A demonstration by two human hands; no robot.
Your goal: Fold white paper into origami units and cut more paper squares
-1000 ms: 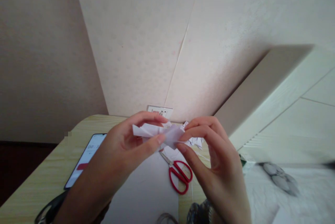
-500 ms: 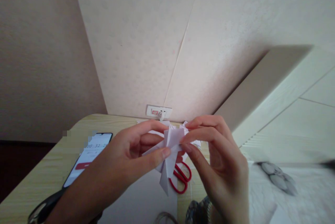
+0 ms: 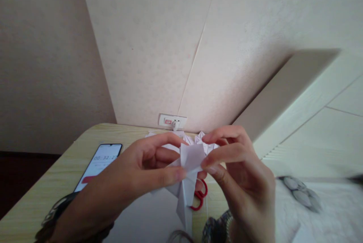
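Folded paper [image 3: 193,158] is held up between the two hands, above the surface and in front of the wall [image 3: 153,46]. On the right, white fabric [image 3: 334,205] runs out of view, too blurred to make out its folds. The pale wooden surface [image 3: 56,175] is cut off at the lower left and partly covered by the forearms. A large white sheet [image 3: 150,216] lies on it, its left side behind the left forearm and its near end out of view. The left forearm also covers the lower right part of the phone [image 3: 104,159]. Of the scissors [image 3: 197,208], only parts of the red handles show. Small folded pieces [image 3: 200,137] near the wall are half hidden behind the hands.

The left hand [image 3: 147,167] has its thumb pressed on the front of the paper and its index finger at the upper edge, closed on it. The right hand [image 3: 241,167] pinches the upper flap's right edge between thumb and index finger, with another finger raised apart above.

The long axis runs nearly upright in the view, the squarish flap at the top and a narrow point aimed down, seemingly tilted a little; a wider fold extends left, partly under the left thumb.
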